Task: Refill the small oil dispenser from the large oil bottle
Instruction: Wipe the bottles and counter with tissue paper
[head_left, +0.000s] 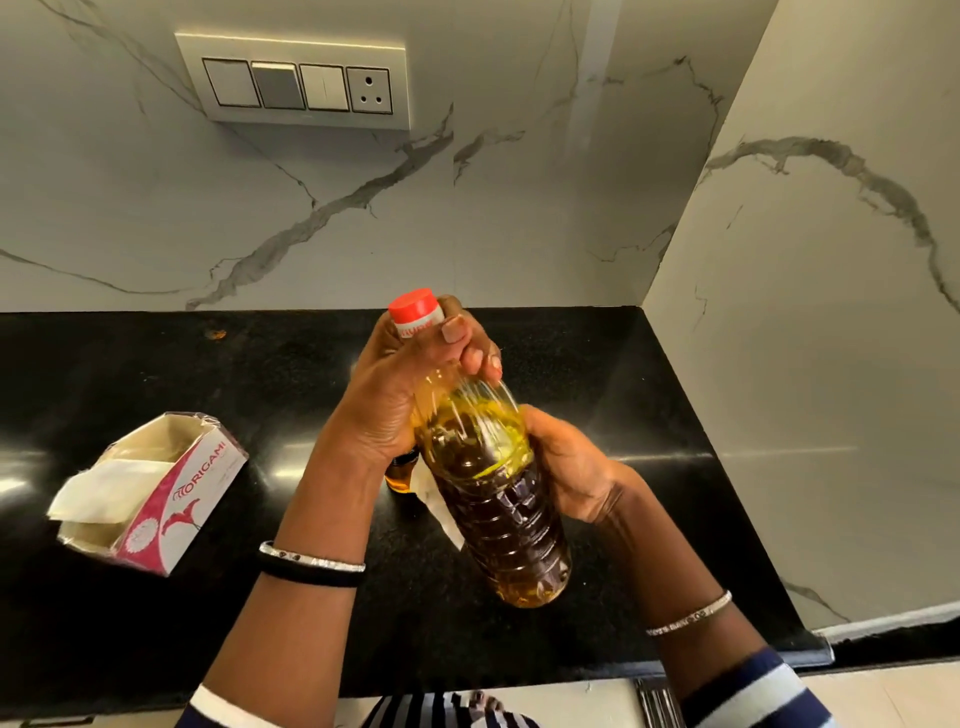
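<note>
Your left hand (410, 384) grips the large oil bottle (498, 493) neck | right hand (566, 462) clasps its body | box (176, 499) reads ORIGAMI

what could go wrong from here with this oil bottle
1. The oil bottle is tilted; once the red cap comes off, oil may slosh onto the counter.
2. The right hand grips its body, so a squeeze could spurt oil.
3. The small dispenser stands half hidden behind the left hand and might get knocked over.

Tissue box (171, 499): "ORIGAMI". Bottle cap label unreadable.
</note>
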